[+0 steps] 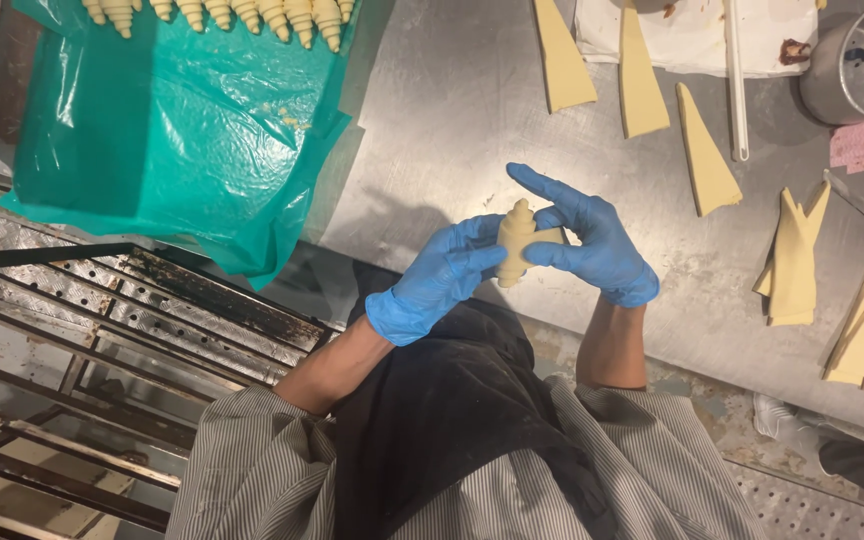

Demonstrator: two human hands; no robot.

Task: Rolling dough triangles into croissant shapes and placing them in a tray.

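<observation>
rolled dough piece (515, 240) | held between both hands' fingers | left hand (439, 277), right hand (592, 243) grasping it

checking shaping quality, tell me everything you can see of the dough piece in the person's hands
The rolled dough piece is pale yellow raw pastry, wound into a short ridged croissant shape with tapered ends and a loose flat tail pointing right. It is held roughly upright in the air, above the edge of the steel table. The blue-gloved left hand grips it from the left and the blue-gloved right hand pinches it from the right, index finger stretched out. Its back side is hidden.
</observation>
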